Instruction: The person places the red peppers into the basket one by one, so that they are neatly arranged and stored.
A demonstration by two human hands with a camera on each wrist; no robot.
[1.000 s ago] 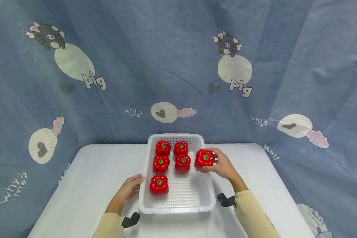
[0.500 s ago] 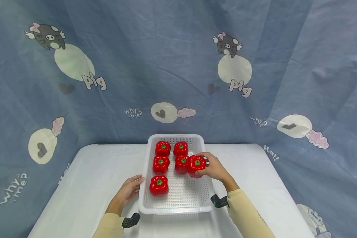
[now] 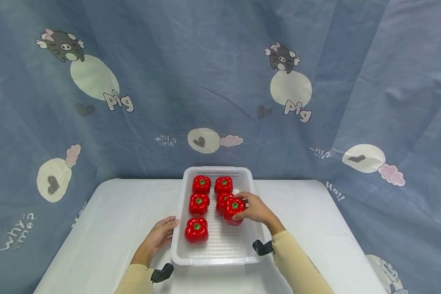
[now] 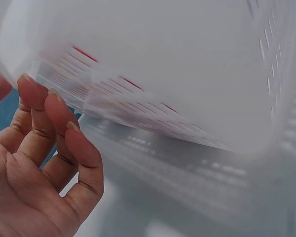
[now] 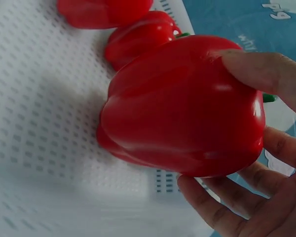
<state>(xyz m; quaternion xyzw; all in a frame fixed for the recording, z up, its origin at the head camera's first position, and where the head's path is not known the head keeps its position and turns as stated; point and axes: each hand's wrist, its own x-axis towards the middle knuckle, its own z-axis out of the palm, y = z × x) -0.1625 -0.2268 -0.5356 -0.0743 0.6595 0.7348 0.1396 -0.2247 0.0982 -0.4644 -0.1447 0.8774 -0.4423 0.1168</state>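
My right hand [image 3: 255,209] grips a red bell pepper [image 3: 233,212] by its right side, over the white perforated basket [image 3: 216,261]. In the right wrist view, the thumb lies on one side of this pepper [image 5: 182,111] and the fingers on the other. It partly covers a second pepper [image 3: 221,199] just behind it in the head view. Three more peppers stand in a left column, the nearest pepper [image 3: 196,230] being at the front, and another pepper [image 3: 223,184] is at the back. My left hand [image 3: 159,237] holds the basket's left rim, fingers curled beneath it.
The basket stands on a white table [image 3: 132,212] close to its back edge. A blue printed cloth [image 3: 220,90] hangs behind. Bare basket floor [image 3: 220,245] shows at the front right, and dark wrist cameras sit on both wrists.
My right hand has carried its pepper from over the basket's right rim leftward and a little nearer to me, beside the second row. The left hand has stayed at the rim.
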